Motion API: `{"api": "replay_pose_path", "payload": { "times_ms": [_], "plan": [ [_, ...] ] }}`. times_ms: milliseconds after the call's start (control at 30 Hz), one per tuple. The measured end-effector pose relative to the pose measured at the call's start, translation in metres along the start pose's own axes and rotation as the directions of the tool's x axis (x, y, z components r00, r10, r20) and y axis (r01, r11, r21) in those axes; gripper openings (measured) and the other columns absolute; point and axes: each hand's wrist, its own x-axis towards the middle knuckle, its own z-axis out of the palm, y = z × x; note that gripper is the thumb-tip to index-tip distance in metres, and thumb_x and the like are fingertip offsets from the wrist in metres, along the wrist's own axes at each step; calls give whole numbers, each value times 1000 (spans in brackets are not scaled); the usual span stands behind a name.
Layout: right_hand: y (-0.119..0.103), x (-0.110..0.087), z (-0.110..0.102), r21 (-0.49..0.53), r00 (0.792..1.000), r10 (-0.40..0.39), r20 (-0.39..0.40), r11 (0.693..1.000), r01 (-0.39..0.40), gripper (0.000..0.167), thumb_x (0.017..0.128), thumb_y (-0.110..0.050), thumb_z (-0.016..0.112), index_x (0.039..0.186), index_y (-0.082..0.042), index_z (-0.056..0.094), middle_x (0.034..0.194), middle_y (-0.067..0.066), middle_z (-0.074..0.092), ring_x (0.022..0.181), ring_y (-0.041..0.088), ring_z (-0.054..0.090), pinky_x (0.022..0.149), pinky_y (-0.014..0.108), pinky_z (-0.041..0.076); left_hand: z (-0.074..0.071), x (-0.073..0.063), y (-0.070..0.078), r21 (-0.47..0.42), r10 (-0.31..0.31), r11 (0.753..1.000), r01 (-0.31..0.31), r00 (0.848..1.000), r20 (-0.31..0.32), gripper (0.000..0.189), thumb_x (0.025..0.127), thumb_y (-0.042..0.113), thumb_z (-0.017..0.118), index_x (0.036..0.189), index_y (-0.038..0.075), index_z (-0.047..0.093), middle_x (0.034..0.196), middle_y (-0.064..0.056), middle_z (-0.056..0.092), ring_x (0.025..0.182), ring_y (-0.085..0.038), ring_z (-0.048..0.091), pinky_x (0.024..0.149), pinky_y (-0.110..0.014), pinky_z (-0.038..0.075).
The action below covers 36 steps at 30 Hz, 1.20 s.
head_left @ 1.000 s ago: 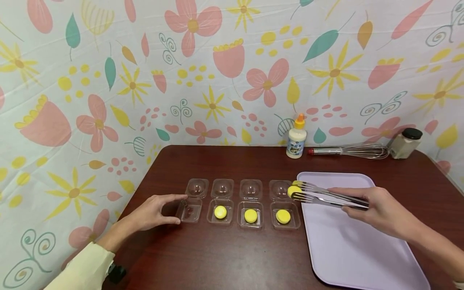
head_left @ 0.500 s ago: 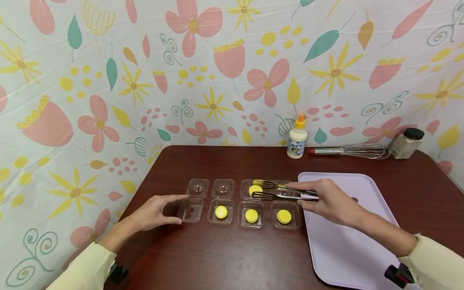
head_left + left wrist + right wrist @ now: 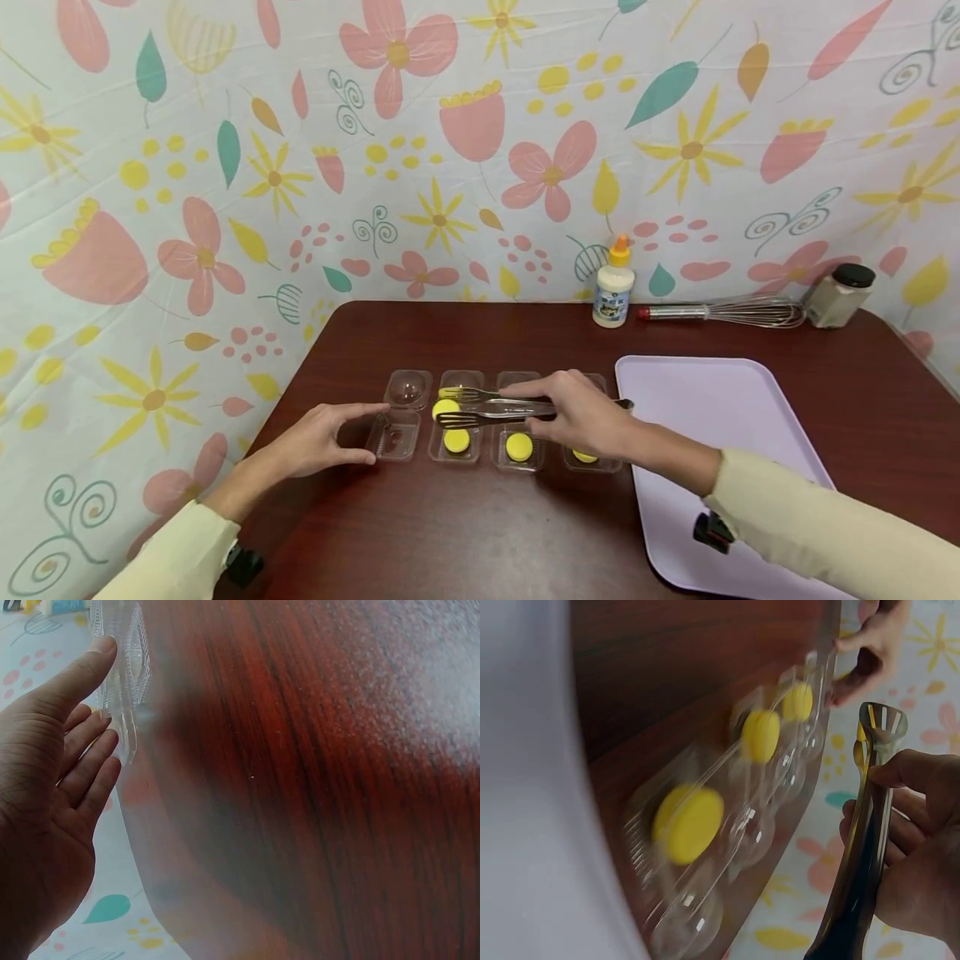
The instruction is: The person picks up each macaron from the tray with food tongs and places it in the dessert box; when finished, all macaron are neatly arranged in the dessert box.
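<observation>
Head view: yellow, round, macaron-like piece (image 3: 446,411) caught between the slotted heads of long, silvery metal tongs (image 3: 495,418), well left of the pale lilac, round-cornered tray (image 3: 750,433). Squeezed from both sides, probably just enough for carrying without crushing. Curled round the tongs, the right hand (image 3: 577,408), set well back from the slotted heads, likely to spare the yellow piece any touch of skin. Farthest left of the tray, an unfilled clear, square, hinged plastic container (image 3: 396,437), domed lid tipped back, presumably for access from above. At its outer side, the left hand (image 3: 326,437), thumb and fingers spread, clasping nothing; perhaps there to steady so light a shell, contact hard to confirm. Nearer the tray, three matching clear containers (image 3: 501,460), each with one smooth yellow disc (image 3: 519,447) inside. Beyond the tray's far edge, white squeeze bottle with orange tip (image 3: 612,292), wire whisk with red-ended handle (image 3: 720,312) and black-lidded glass jar (image 3: 842,297), apparently set back for working room.
</observation>
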Motion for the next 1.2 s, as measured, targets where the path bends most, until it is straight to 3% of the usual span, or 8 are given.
{"api": "replay_pose_path", "payload": {
  "times_ms": [333, 600, 700, 833, 933, 1033, 1133, 1200],
  "plan": [
    [-18, 41, 34, 11, 998, -49, 39, 999, 48, 52, 86, 9, 71, 135, -8, 74, 64, -7, 58, 43, -3, 27, 46, 18, 28, 1, 1, 1, 18, -12, 1000, 12, 1000, 3, 74, 88, 36, 89, 152, 16, 60, 148, -3, 64, 135, -27, 61, 104, -55, 53],
    [-17, 55, 56, -28, 998, -32, 59, 999, 34, 52, 84, 7, 71, 134, -7, 75, 77, 4, 74, 42, -2, 21, 42, 18, 24, 2, 0, -1, 31, -33, 999, 33, 999, 0, 76, 86, 42, 90, 150, 14, 61, 145, -7, 66, 132, -29, 63, 104, -55, 53],
    [-16, 60, 59, -56, 997, -56, 50, 997, 59, 52, 81, 8, 71, 131, -5, 76, 61, 1, 66, 45, -1, 15, 43, 18, 20, 2, 1, -1, 36, -36, 999, 35, 999, 1, 77, 85, 43, 90, 150, 13, 62, 145, -9, 66, 132, -30, 63, 103, -55, 53],
    [-15, 65, 62, -80, 996, -52, 66, 995, 57, 53, 80, 8, 70, 131, -4, 76, 44, -13, 36, 45, -1, 11, 43, 17, 17, 2, 1, -2, 38, -26, 999, 26, 1000, -3, 76, 85, 42, 90, 150, 12, 62, 144, -9, 66, 132, -30, 64, 103, -55, 54],
    [-17, 68, 63, -91, 996, -35, 78, 995, 42, 53, 80, 8, 70, 131, -5, 76, 52, -9, 48, 45, 0, 12, 42, 18, 17, 2, 1, -3, 33, -18, 999, 18, 1000, -3, 76, 86, 42, 90, 150, 13, 62, 144, -8, 66, 132, -30, 64, 103, -55, 54],
    [-19, 71, 65, -104, 996, -23, 82, 994, 32, 53, 79, 8, 71, 131, -6, 76, 86, 9, 76, 45, 1, 14, 42, 18, 19, 2, 1, -4, 35, -8, 999, 8, 1000, -7, 76, 86, 43, 90, 150, 13, 62, 144, -8, 66, 132, -30, 64, 102, -55, 54],
    [-22, 73, 65, -116, 996, -11, 86, 993, 21, 53, 79, 8, 72, 130, -7, 77, 118, 17, 76, 44, 1, 18, 41, 18, 22, 2, 1, -4, 41, 5, 999, -4, 1000, -17, 75, 86, 42, 90, 149, 13, 63, 143, -7, 67, 131, -29, 64, 102, -55, 54],
    [-24, 74, 65, -118, 996, -2, 94, 993, 14, 53, 79, 8, 72, 130, -6, 77, 117, 18, 76, 43, 1, 19, 40, 18, 23, 2, 1, -4, 44, 11, 999, -10, 1000, -22, 75, 86, 42, 90, 149, 13, 63, 143, -7, 67, 131, -29, 64, 102, -55, 54]
  ]
}}
